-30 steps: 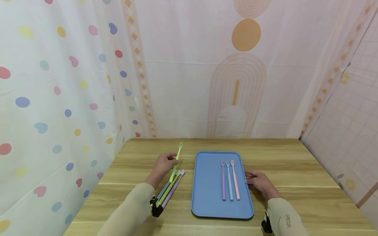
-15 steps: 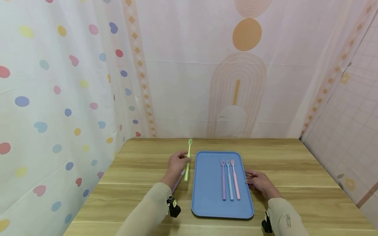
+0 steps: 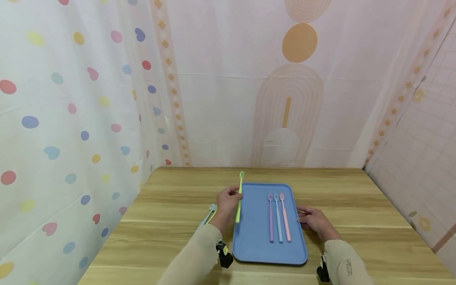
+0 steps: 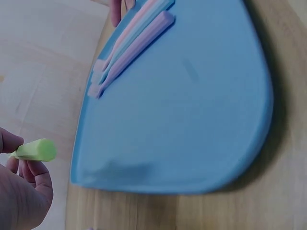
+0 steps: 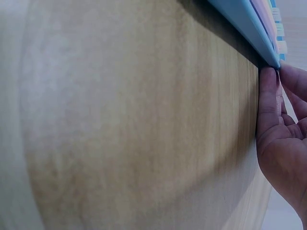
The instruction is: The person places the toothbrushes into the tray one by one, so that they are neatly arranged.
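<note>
My left hand [image 3: 227, 204] pinches a yellow-green toothbrush [image 3: 238, 211] over the left edge of a blue tray [image 3: 253, 233]. Its head points up and away; in the left wrist view the blunt handle end [image 4: 46, 149] faces the camera. On the tray's right half lie a purple toothbrush [image 3: 271, 223], a light blue toothbrush [image 3: 279, 223] and a pink toothbrush [image 3: 286, 223], side by side with heads toward the far side. My right hand [image 3: 316, 222] pinches the tray's right rim between thumb and fingers, which the right wrist view [image 5: 283, 139] also shows.
More toothbrushes lie on the wooden table [image 3: 160, 237] left of the tray, mostly hidden behind my left forearm; a light blue head [image 3: 213, 207] shows. Patterned curtains [image 3: 221, 99] hang behind the table and along both sides.
My left hand has carried the yellow-green toothbrush rightward, from above the loose toothbrushes to the tray's left edge. My right hand and the tray stay in place.
</note>
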`<state>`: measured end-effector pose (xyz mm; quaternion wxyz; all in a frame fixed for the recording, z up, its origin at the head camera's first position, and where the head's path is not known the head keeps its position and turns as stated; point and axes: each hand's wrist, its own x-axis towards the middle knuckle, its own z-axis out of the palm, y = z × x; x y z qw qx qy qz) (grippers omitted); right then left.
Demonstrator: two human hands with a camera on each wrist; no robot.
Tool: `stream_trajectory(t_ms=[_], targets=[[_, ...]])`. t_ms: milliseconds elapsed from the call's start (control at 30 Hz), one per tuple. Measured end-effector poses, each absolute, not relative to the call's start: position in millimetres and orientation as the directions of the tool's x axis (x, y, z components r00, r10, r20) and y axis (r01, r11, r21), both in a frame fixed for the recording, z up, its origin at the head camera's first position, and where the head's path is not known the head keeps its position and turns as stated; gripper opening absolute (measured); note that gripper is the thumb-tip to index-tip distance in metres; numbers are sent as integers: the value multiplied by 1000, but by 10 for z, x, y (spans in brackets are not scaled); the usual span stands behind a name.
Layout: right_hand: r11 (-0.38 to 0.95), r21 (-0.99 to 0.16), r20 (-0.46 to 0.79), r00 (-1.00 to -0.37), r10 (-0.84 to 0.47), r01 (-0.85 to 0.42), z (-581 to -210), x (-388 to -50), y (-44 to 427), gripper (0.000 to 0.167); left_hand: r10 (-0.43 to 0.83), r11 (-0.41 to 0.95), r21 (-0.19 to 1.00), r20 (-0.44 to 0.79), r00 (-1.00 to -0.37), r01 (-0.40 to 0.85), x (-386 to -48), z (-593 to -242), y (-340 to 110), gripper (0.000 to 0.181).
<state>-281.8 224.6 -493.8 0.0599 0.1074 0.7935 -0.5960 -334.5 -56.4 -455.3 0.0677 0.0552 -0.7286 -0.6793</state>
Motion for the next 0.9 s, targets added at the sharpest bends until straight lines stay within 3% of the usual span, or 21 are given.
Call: stream_trajectory(t_ms=[300, 900], targets=[[267, -934, -220, -971, 93, 237, -4940, -2807, 2266, 48, -169, 72, 997, 50, -984, 38, -3289, -4683, -383, 32], [278, -930, -222, -970, 97, 241, -4931, -2813, 2275, 50, -252, 85, 996, 0, -968, -22, -3052, -4812, 20, 28]])
